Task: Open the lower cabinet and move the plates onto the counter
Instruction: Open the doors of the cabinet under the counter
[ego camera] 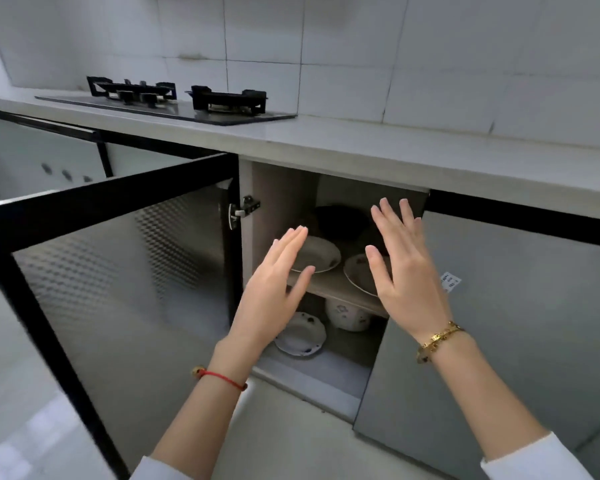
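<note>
While the lower cabinet's left door (118, 271) is standing swung wide open toward the camera, both hands are hanging in front of the opening, each grip spread flat with fingers straight and holding nothing. The left hand (274, 292), wearing a red cord bracelet (222, 377), is reaching toward the left part of the middle shelf (340, 289), its fingertips overlapping a white plate (323, 254) lying near that shelf's left end. The right hand (402, 268), wearing a gold bracelet (439, 341), is covering part of a second white plate (355, 271) lying at the shelf's right end, by the closed right door (520, 327). Dark bowls (340, 220) are sitting at the shelf's back. On the cabinet floor below, a small patterned plate (300, 336) is lying toward the front left, with a white flowered bowl (347, 315) just behind it. Above, the desk (395, 150) is carrying a black gas hob (174, 98) toward its far left edge.
</note>
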`<state>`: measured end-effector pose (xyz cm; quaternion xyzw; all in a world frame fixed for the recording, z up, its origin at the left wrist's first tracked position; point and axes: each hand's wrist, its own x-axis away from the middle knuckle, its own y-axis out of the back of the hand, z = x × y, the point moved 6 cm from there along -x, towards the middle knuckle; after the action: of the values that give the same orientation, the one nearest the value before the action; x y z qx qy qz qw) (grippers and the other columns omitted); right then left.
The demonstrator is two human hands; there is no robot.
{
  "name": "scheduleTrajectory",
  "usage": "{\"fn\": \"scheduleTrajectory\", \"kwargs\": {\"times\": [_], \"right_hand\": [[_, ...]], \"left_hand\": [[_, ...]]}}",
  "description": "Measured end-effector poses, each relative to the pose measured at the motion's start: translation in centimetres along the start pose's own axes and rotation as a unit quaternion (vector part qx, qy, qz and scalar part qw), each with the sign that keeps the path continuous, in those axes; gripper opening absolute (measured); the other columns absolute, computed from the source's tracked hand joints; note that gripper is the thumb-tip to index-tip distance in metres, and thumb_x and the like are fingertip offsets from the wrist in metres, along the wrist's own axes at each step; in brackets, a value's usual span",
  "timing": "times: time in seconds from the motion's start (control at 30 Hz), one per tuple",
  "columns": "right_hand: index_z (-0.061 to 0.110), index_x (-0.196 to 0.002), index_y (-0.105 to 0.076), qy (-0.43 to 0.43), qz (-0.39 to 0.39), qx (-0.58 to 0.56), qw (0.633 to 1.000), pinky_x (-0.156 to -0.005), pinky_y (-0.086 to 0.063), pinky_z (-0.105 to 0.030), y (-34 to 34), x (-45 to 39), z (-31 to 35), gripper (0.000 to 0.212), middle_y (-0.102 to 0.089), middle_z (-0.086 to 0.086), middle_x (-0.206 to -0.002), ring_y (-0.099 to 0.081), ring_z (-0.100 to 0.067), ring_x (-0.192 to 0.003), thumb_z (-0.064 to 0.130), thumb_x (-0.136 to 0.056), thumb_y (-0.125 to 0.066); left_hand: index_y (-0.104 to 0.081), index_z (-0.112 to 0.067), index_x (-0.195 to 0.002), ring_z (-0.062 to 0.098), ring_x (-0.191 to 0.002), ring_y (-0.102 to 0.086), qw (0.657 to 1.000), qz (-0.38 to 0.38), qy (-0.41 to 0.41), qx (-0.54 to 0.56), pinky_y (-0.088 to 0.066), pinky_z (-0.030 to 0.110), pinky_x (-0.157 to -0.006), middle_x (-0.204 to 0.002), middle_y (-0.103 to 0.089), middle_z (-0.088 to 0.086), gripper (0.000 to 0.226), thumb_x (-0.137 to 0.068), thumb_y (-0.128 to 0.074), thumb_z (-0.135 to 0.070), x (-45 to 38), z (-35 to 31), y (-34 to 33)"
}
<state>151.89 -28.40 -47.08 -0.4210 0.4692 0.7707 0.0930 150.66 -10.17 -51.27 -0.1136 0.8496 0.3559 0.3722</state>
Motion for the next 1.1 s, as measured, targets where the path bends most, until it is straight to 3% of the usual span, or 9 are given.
{"fn": "scheduleTrajectory", "kwargs": {"times": [0.17, 0.27, 0.43, 0.5, 0.63, 0.77, 0.93, 1.1], "right_hand": [[0.017, -0.148, -0.026, -0.030, -0.008, 0.043, 0.999, -0.122, -0.002, -0.030, 2.1, 1.4, -4.5, 0.051, -0.023, 0.002, -0.158, -0.001, -0.010, -0.149, 0.028, -0.100, -0.037], [0.016, -0.149, -0.024, -0.040, -0.006, 0.062, 0.997, -0.122, -0.002, -0.029, 2.6, 1.6, -6.4, 0.053, -0.021, 0.003, -0.159, 0.001, -0.010, -0.149, 0.032, -0.100, -0.033], [0.016, -0.150, -0.022, -0.026, -0.014, 0.117, 0.993, -0.122, 0.001, -0.030, 3.1, 0.7, -8.3, 0.053, -0.018, 0.001, -0.159, -0.001, -0.014, -0.149, 0.030, -0.100, -0.032], [0.014, -0.150, -0.021, -0.027, -0.017, 0.147, 0.989, -0.122, 0.000, -0.033, 3.2, 0.1, -9.1, 0.053, -0.017, 0.000, -0.160, -0.002, -0.016, -0.149, 0.029, -0.101, -0.033], [0.012, -0.151, -0.017, -0.032, -0.001, 0.182, 0.983, -0.123, -0.005, -0.039, 3.6, -0.6, -10.2, 0.055, -0.014, -0.002, -0.161, -0.003, -0.019, -0.150, 0.025, -0.101, -0.035], [0.012, -0.151, -0.015, -0.046, 0.025, 0.171, 0.984, -0.122, -0.007, -0.041, 3.4, -0.7, -10.3, 0.057, -0.010, -0.001, -0.161, -0.002, -0.020, -0.150, 0.024, -0.100, -0.036], [0.012, -0.152, -0.013, -0.064, 0.021, 0.174, 0.983, -0.123, -0.005, -0.041, 3.2, -0.6, -10.2, 0.056, -0.009, -0.001, -0.161, -0.001, -0.019, -0.150, 0.024, -0.101, -0.035], [0.012, -0.152, -0.010, -0.076, 0.023, 0.195, 0.978, -0.123, -0.003, -0.039, 3.0, -0.2, -9.7, 0.057, -0.007, -0.001, -0.162, 0.003, -0.016, -0.149, 0.027, -0.102, -0.033]], "left_hand": [[-0.028, -0.022, -0.151, -0.026, -0.133, 0.005, 0.999, 0.046, -0.022, -0.006, -0.006, 0.005, -0.113, -0.153, -0.025, -0.016, 0.057, -0.099, -0.051, -0.028, -1.2, -1.1, -4.9], [-0.029, -0.022, -0.150, -0.026, -0.130, 0.010, 0.998, 0.057, -0.035, -0.019, -0.010, 0.009, -0.113, -0.154, -0.030, -0.012, 0.057, -0.098, -0.052, -0.029, -1.9, -1.5, -7.5], [-0.033, -0.018, -0.149, 0.000, -0.142, -0.019, 0.995, 0.079, -0.061, -0.023, -0.019, 0.027, -0.119, -0.153, -0.036, -0.003, 0.055, -0.099, -0.051, -0.031, -4.3, -2.5, -11.6], [-0.033, -0.018, -0.149, 0.007, -0.143, -0.025, 0.993, 0.095, -0.071, -0.020, -0.015, 0.022, -0.119, -0.153, -0.037, -0.002, 0.054, -0.099, -0.048, -0.034, -5.7, -2.9, -13.2], [-0.030, -0.025, -0.150, -0.004, -0.138, -0.016, 0.990, 0.129, -0.040, 0.042, -0.016, 0.015, -0.111, -0.154, -0.035, -0.005, 0.055, -0.099, -0.042, -0.042, -7.9, -3.0, -15.6], [-0.036, -0.024, -0.146, 0.006, -0.136, -0.039, 0.975, 0.175, -0.011, 0.136, -0.044, 0.029, -0.105, -0.147, -0.046, -0.007, 0.052, -0.099, -0.044, -0.043, -9.3, -3.6, -17.1], [-0.049, -0.017, -0.136, 0.006, -0.124, -0.051, 0.975, 0.149, -0.018, 0.162, -0.037, 0.011, -0.102, -0.133, -0.058, -0.003, 0.040, -0.099, -0.049, -0.031, -9.7, -3.9, -17.5], [-0.053, -0.014, -0.132, 0.009, -0.122, -0.055, 0.976, 0.124, -0.053, 0.174, -0.045, 0.027, -0.102, -0.132, -0.060, 0.000, 0.036, -0.097, -0.053, -0.022, -9.2, -4.0, -17.1]]}}
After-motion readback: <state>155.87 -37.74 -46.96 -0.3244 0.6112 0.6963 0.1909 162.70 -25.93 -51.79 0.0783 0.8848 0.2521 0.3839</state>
